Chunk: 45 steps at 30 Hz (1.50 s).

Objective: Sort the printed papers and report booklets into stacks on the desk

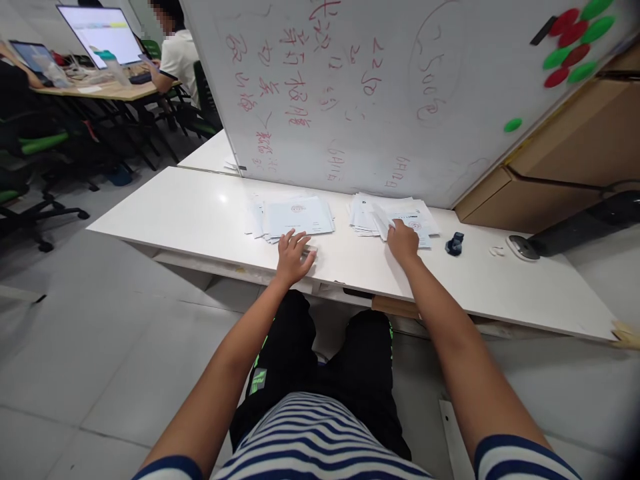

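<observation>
A stack of light blue printed sheets (297,215), the top one bearing a red round stamp, lies on the white desk. At its near edge rests my left hand (295,257), fingers spread and holding nothing. Further right is a looser pile of similar papers (415,210), fanned at the edges. My right hand (403,241) pinches a paper sheet (383,219) at this pile, and the sheet is tilted up off the others. The fingertips of that hand are partly hidden. Right of the pile stands a small dark blue object (455,244), possibly a stamp.
A whiteboard (320,93) with red writing and magnets rises behind the white desk (165,200). Cardboard boxes (550,197) and a dark stand (585,217) are at the right. Small white bits (497,251) lie near the stand. Another person (180,60) sits at a far desk.
</observation>
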Tool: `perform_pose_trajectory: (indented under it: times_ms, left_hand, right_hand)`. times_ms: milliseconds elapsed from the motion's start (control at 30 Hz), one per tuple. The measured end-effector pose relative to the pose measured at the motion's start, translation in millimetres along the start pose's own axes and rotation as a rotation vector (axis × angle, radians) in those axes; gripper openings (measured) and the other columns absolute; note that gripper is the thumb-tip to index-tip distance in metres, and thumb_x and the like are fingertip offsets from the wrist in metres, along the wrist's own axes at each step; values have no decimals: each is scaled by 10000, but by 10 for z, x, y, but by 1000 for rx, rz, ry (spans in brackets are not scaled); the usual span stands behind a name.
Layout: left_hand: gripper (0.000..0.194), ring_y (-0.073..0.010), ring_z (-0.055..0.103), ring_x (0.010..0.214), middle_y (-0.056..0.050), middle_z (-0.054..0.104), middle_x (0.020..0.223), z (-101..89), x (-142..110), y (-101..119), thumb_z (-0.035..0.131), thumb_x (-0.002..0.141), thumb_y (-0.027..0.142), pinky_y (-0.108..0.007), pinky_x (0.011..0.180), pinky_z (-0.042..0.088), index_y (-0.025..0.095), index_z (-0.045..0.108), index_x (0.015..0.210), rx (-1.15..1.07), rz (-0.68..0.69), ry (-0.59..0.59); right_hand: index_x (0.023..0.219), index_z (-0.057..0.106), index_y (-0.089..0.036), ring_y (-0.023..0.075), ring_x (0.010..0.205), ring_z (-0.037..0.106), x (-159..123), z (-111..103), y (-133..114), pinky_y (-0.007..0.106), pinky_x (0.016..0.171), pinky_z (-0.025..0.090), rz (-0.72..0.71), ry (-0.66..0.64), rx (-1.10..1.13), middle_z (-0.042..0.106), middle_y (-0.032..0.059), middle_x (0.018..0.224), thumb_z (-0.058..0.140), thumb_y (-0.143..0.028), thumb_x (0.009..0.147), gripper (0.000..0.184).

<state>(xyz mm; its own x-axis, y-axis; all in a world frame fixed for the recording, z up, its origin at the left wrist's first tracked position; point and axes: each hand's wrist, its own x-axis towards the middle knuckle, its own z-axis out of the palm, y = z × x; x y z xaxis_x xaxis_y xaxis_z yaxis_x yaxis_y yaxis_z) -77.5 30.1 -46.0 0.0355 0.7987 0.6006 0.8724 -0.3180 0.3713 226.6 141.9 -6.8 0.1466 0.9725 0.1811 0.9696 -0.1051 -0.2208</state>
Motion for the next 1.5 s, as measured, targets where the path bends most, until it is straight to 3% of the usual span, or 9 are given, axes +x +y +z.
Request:
perform_pose_trajectory:
  times_ms: [167,300,500,600,700,867,967,1333,1500]
  left_hand:
    - [342,-293,322,1387,-106,585,1309,-25,-27,-30,526,874,354,-513,1164,135,197,618,1163,-52,-11,31]
    - [331,-278,374,1357,-93,607,1291,-87,-105,256,487,901,417,-499,1172,148,211,653,1099,-361,-40,-12]
    - [455,-252,594,1136,-107,664,1197,-140,-211,1085,502,893,511,-398,1007,444,166,610,1169,-1186,-577,-190]
    - [385,-273,641,1041,-104,714,1059,-110,-341,1147,641,807,453,-427,968,474,144,660,1036,-1299,-879,-158]
    - [380,-292,674,954,-125,730,973,-64,-553,1009,707,760,417,-470,923,498,123,668,997,-1391,-1053,-291]
    - [379,-299,690,917,-135,738,905,-48,-848,859,752,735,407,-472,919,502,108,683,958,-1380,-1155,-405]
    - [407,-300,694,914,-142,739,906,-82,-896,853,764,726,408,-469,930,496,91,688,970,-1422,-1168,-399]
    - [322,-303,694,935,-140,742,926,-96,-877,875,736,763,341,-487,953,489,100,691,972,-1485,-1227,-350]
    - [293,-306,659,1037,-138,728,1021,-89,-783,961,697,801,329,-496,992,463,129,669,1013,-1438,-1187,-195]
  right_hand:
    - [1302,537,-145,307,985,631,-224,-146,-80,402,819,468,-25,128,160,690,165,1064,311,-289,926,462]
    - [1404,449,-172,288,1152,592,-1059,-154,-319,447,971,462,-190,257,321,620,133,1273,286,-307,939,512]
    - [1483,315,-167,293,1396,352,-2141,-69,-623,524,1117,318,-687,11,319,407,136,1489,444,-310,889,625]
    - [1473,321,-183,297,1429,279,-2018,-153,-498,575,1133,228,-832,-180,235,310,138,1543,448,-387,905,617]
    - [1406,421,-186,274,1420,294,-1465,-219,-243,555,1140,196,-697,-139,173,375,131,1513,369,-346,952,483]
    - [1380,409,-96,312,1413,258,-409,-60,170,570,1112,179,-324,-33,58,317,193,1529,418,-148,880,502]
    - [1293,481,-99,255,1335,378,-147,73,296,514,1102,181,-441,-74,34,452,191,1443,365,-92,871,438]
    - [1027,649,-125,231,940,623,-124,36,147,433,1024,335,-461,65,-5,707,140,993,326,-251,947,356]
    - [979,675,-186,247,966,642,-740,-209,-2,455,1038,370,-484,240,82,723,105,1001,391,-300,928,311]
